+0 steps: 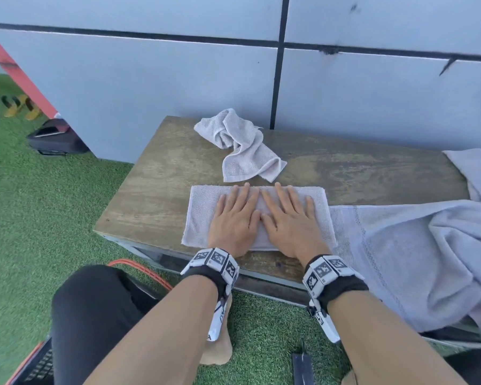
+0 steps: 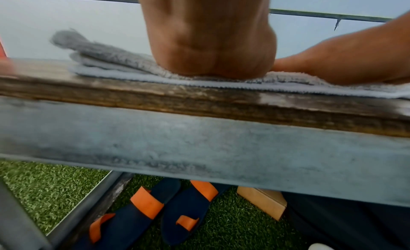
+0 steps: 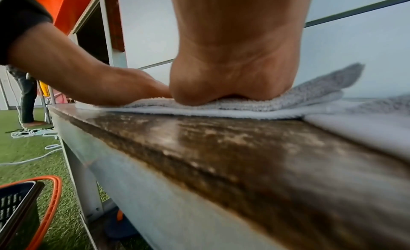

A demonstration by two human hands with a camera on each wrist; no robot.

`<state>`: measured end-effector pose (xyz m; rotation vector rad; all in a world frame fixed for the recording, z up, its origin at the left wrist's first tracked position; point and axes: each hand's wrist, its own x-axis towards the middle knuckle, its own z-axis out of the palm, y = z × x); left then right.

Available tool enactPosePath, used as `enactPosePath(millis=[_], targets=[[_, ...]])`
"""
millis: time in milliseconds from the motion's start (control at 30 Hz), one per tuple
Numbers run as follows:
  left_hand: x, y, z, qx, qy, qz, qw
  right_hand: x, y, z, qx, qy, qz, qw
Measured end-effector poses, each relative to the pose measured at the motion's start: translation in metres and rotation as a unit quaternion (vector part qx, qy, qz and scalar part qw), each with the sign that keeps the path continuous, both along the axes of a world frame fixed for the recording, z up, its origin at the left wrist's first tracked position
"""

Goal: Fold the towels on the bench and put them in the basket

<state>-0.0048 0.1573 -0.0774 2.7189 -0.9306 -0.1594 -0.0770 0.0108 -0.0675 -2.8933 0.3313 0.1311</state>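
One small pale grey terry towel [image 1: 257, 218] lies folded into a flat rectangle at the near edge of the worn brown wooden counter [image 1: 161, 184], and both hands are flat on top of it. The left hand [image 1: 235, 222] and the right hand [image 1: 288, 222] rest side by side with fingers straight and spread, palms down, pressing the cloth and closed round nothing; the wrist views show the heels of both palms sunk into the layered terry.

Judging by the layers, this towel is at least folded in half lengthwise, and may need one more fold across before it goes in.

A second small grey towel [image 1: 240, 145] sits crumpled farther back, just beyond the folded one, untouched. To the right a large pale blue-grey towel [image 1: 417, 259] sprawls unfolded, draping over the near edge.

The dark mesh plastic basket with an orange rim [image 3: 26, 210] stands on the green artificial turf [image 1: 39, 204] at the near left, below the counter. No towel can be seen inside it, though little of its interior shows. So most of the work seems left.
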Motion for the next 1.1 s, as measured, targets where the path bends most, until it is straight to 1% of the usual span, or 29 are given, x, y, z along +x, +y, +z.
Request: enactPosePath(millis=[100,233,333,533,700,867,933,1033,1100], targets=[[0.004,0.008,-0.001,-0.001,-0.006,0.021,1.000,-0.003,-0.003,-0.003,-0.008,-0.028,-0.022,0.999],[0.013,0.028,-0.003,-0.005,-0.011,0.043,0.999,-0.006,-0.006,-0.005,-0.014,-0.046,-0.034,0.998],[0.018,0.040,-0.004,0.001,-0.012,0.061,0.998,-0.007,-0.005,-0.008,-0.027,-0.050,-0.057,0.997],[0.018,0.041,-0.001,0.007,0.000,0.062,0.998,-0.014,-0.013,-0.009,-0.050,-0.055,-0.103,0.992],[0.017,0.042,0.001,0.010,0.004,0.063,0.998,-0.023,-0.025,-0.009,-0.017,-0.050,-0.158,0.986],[0.018,0.047,0.000,0.023,-0.004,0.082,0.996,-0.029,-0.040,-0.006,0.029,-0.032,-0.235,0.971],[0.018,0.046,0.001,0.031,-0.005,0.084,0.996,-0.028,-0.042,-0.004,0.039,-0.021,-0.235,0.971],[0.015,0.044,0.004,0.039,-0.004,0.085,0.996,-0.023,-0.042,0.000,0.059,-0.035,-0.225,0.972],[0.014,0.043,0.007,0.037,0.007,0.092,0.995,-0.018,-0.042,0.005,0.033,-0.048,-0.209,0.976]])
